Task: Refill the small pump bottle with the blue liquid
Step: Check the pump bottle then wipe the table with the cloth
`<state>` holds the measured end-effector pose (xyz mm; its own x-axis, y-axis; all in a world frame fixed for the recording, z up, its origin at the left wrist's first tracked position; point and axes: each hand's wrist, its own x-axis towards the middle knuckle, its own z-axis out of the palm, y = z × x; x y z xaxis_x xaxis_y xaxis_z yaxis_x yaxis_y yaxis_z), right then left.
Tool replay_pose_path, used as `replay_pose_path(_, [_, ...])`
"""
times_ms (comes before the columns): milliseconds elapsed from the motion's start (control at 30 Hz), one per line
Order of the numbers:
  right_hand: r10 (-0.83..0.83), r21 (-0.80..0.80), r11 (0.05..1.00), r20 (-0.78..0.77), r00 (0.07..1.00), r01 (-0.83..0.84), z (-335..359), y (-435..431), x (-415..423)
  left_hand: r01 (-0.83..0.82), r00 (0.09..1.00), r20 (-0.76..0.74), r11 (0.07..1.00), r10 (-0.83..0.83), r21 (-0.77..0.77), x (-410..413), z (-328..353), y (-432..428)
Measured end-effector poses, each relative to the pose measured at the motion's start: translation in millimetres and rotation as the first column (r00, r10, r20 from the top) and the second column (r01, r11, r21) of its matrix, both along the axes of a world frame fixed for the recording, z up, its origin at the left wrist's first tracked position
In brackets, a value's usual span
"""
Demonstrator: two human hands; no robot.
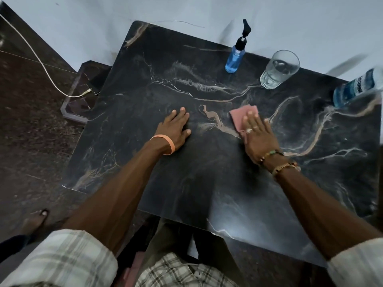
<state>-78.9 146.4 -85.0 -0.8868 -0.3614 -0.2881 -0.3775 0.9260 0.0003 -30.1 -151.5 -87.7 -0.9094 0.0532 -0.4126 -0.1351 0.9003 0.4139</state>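
**Small pump bottle (235, 59) upright at the table's (207, 183) far edge**

One glass (279, 69) beside it, one larger blue bottle (358, 88) further right. Two hands nearer — left hand (176, 127) flat on the table, right hand (259, 137) pressing one pink cloth (241, 118), fingers straight on both.

On the tabletop (207, 193), the pump bottle (236, 56) stands left of the glass (278, 69), the large bottle (356, 89) right, the cloth (242, 117) before it.
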Motion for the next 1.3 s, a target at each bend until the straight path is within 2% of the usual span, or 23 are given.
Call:
replay_pose_path(133, [-0.197,-0.041,0.980,-0.040,0.980,0.195,-4,28,47,0.030,1.000,0.006,0.996,-0.029,-0.088,3,-3,5])
replay_pose_path(233, [-0.394,-0.115,0.914,-0.015,0.919,0.390,-5,8,98,0.013,1.000,0.015,0.995,-0.011,-0.094,4,-5,8])
replay_pose_path(300, [-0.418,-0.124,0.901,0.010,0.908,0.416,-5,-14,139,0.011,1.000,0.022,0.995,-0.008,-0.101,4,-6,9])
replay_pose_path(400, [-0.217,-0.132,0.967,0.025,0.976,0.219,-11,-50,178,0.007,1.000,0.016,0.995,-0.005,-0.102,2,-7,8])
replay_pose_path(500, [0.025,-0.091,0.996,0.011,1.000,-0.024,-14,-49,161,0.019,1.000,0.026,0.996,-0.017,-0.090,0,-8,5])
replay_pose_path(600, [0.133,-0.141,0.981,-0.017,0.991,-0.134,-15,-19,172,0.010,0.999,0.033,0.994,-0.006,-0.105,3,-8,6])
replay_pose_path(667, [0.180,-0.097,0.980,0.049,0.982,-0.175,-15,-1,213,0.008,1.000,0.028,0.995,-0.005,-0.103,2,-9,9])
replay_pose_path(700, [0.212,-0.080,0.975,0.033,0.977,-0.209,-15,10,227,0.004,1.000,0.030,0.994,-0.001,-0.105,2,-8,8])
replay_pose_path(767, [0.223,-0.101,0.970,0.022,0.974,-0.220,-13,31,212,0.012,0.999,0.037,0.994,-0.008,-0.109,0,-6,7])
replay_pose_path(833, [0.161,-0.088,0.983,-0.012,0.987,-0.161,-9,41,172,0.015,0.999,0.041,0.993,-0.010,-0.120,1,-3,8])
replay_pose_path(900, [-0.039,-0.077,0.996,-0.001,0.999,0.039,-5,44,137,0.009,0.999,0.034,0.993,-0.005,-0.119,1,-2,10])
replay_pose_path(967, [-0.273,-0.127,0.953,0.028,0.962,0.275,-4,40,132,-0.004,0.999,0.033,0.993,0.008,-0.116,1,-1,11])
replay_pose_path(1000, [-0.337,-0.131,0.932,0.033,0.941,0.338,-6,36,141,-0.008,0.999,0.033,0.993,0.012,-0.115,2,-1,11])
replay_pose_path(1067, [-0.314,-0.101,0.943,0.052,0.948,0.318,-6,30,174,-0.010,0.999,0.031,0.993,0.013,-0.116,1,-1,12])
replay_pose_path(1133, [-0.197,-0.098,0.974,0.095,0.976,0.206,-6,34,203,-0.007,1.000,0.028,0.993,0.011,-0.116,1,-2,13])
replay_pose_path(1200, [-0.140,-0.097,0.984,0.117,0.983,0.152,-4,39,190,-0.009,1.000,0.021,0.992,0.012,-0.125,1,-2,11])
replay_pose_path(1300, [-0.275,-0.081,0.956,0.083,0.958,0.281,-2,23,131,-0.007,1.000,0.025,0.993,0.010,-0.115,0,-3,11])
